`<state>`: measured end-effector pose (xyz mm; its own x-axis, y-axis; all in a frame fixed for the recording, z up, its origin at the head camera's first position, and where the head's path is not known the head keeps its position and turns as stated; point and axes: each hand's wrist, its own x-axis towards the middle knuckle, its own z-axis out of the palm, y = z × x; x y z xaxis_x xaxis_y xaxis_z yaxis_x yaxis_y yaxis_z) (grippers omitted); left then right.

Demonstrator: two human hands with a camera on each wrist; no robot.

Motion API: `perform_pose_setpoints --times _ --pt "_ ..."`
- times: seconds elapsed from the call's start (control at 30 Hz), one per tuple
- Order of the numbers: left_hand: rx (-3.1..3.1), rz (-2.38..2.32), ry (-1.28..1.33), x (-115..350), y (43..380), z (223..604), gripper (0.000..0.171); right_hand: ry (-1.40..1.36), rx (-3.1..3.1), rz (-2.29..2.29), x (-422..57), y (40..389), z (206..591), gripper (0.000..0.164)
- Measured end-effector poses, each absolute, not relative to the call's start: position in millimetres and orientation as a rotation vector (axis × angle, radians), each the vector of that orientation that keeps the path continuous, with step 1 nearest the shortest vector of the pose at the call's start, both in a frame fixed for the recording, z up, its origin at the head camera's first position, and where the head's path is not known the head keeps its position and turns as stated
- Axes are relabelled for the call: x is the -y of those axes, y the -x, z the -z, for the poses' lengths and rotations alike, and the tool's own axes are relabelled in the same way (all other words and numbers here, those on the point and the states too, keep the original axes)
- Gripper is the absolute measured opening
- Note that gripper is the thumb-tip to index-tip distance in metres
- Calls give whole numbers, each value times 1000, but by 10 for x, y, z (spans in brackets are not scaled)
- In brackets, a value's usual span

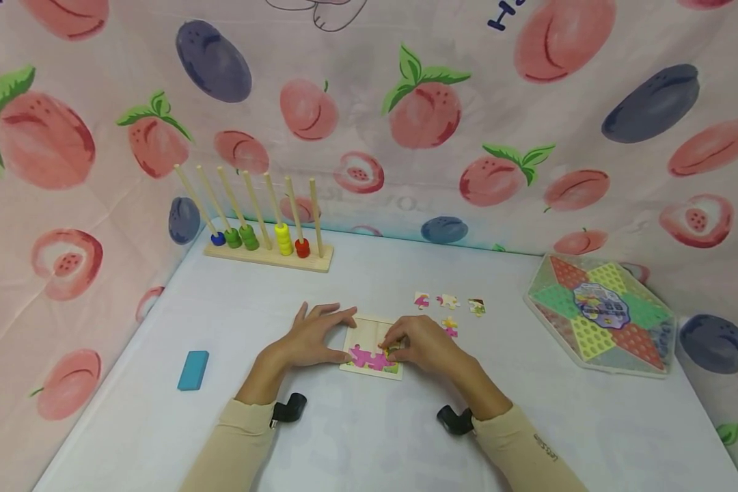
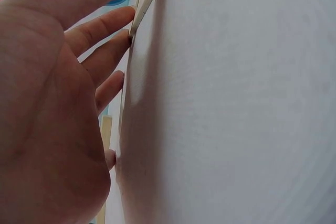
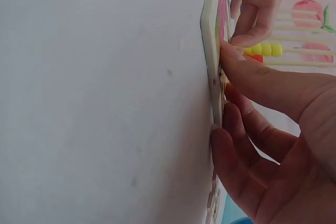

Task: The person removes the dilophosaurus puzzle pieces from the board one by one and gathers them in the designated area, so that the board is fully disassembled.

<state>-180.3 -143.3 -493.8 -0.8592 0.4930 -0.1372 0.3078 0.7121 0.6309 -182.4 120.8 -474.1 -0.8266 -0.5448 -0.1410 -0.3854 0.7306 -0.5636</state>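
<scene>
A shallow wooden puzzle tray (image 1: 359, 333) lies at the middle of the table, with joined pink and green jigsaw pieces (image 1: 369, 358) along its near side and bare wood on the far side. My left hand (image 1: 310, 338) rests at its left edge, fingers spread and fairly straight, with the thumb by the near left part and the index fingertip by the far left corner. Over the tray's right side, my right hand (image 1: 424, 345) pinches a small yellow-green jigsaw piece (image 1: 389, 351) between thumb and fingers. In the right wrist view the thumb (image 3: 249, 69) reaches over the tray's rim (image 3: 210, 24).
Several loose jigsaw pieces (image 1: 448, 301) lie beyond the right hand. A wooden bead abacus (image 1: 264, 256) with upright rods stands at the back left. A blue block (image 1: 193, 370) lies to the left, and a hexagonal board-game box (image 1: 603, 314) to the right. A fruit-print cloth hangs behind.
</scene>
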Motion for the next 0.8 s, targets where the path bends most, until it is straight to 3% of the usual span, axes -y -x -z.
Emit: perform_pose_setpoints --times 0.8 --pt "-2618 -881 -632 1429 1795 4912 75 658 -2612 800 -1181 1826 4770 13"
